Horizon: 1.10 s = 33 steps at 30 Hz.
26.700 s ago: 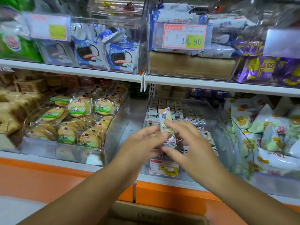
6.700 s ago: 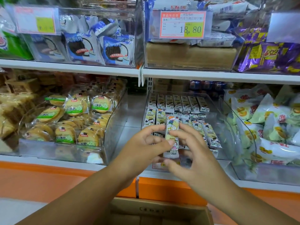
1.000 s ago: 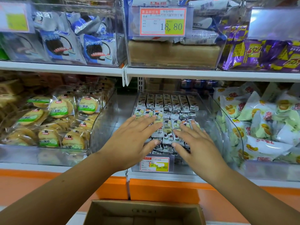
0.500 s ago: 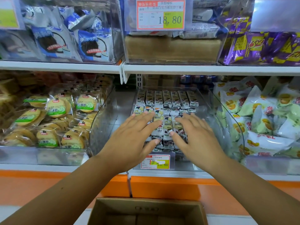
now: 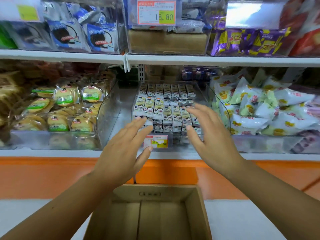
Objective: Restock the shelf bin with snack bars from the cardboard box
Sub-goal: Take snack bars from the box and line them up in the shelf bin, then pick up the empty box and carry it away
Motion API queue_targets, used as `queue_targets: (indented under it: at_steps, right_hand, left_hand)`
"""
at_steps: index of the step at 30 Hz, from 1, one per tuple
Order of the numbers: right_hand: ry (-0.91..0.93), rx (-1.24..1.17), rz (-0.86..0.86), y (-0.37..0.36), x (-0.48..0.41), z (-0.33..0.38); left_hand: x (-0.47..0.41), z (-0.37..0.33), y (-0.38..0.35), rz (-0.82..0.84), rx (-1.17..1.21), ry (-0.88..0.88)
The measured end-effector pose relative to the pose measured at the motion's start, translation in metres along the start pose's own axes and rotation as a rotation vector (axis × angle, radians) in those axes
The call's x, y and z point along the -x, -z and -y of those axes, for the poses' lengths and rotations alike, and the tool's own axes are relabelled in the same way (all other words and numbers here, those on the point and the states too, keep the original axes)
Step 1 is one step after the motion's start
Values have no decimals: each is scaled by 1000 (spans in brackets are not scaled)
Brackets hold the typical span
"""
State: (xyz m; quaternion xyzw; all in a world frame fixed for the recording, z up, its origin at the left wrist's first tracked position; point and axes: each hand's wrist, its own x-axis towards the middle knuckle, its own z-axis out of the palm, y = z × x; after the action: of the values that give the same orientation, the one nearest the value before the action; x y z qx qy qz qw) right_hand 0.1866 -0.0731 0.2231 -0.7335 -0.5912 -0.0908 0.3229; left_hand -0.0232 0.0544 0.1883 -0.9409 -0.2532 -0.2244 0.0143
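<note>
The left hand (image 5: 124, 149) is spread flat, fingers straight and holding nothing, near the front-left corner of the shelf bin (image 5: 178, 141). The snack bars (image 5: 164, 108) lie in rows in that clear bin at the front edge of the lower shelf (image 5: 52, 154). The right hand (image 5: 211, 135) is likewise spread and empty. This looks like squaring up: nudge the rows gently inward with flat palms. The cardboard box (image 5: 155, 194) below shows no bars.

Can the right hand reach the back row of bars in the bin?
Probably yes: the right hand hovers open and empty at the bin, with nothing between it and the back row.
</note>
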Motion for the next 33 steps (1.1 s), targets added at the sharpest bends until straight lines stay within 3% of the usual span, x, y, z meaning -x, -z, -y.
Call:
queue_targets:
  at_steps: [6, 11, 18, 33]
  right_hand:
    - [-9, -18, 0, 28, 69, 9]
    - [-198, -155, 42, 6, 145, -1]
    - [-543, -176, 299, -64, 217, -36]
    - [-979, -153, 513, -158, 259, -81]
  left_hand:
    - [56, -38, 12, 57, 25, 2]
    - [118, -51, -9, 190, 126, 282]
    - [191, -25, -46, 291, 241, 657]
    - [268, 56, -147, 440, 311, 1174]
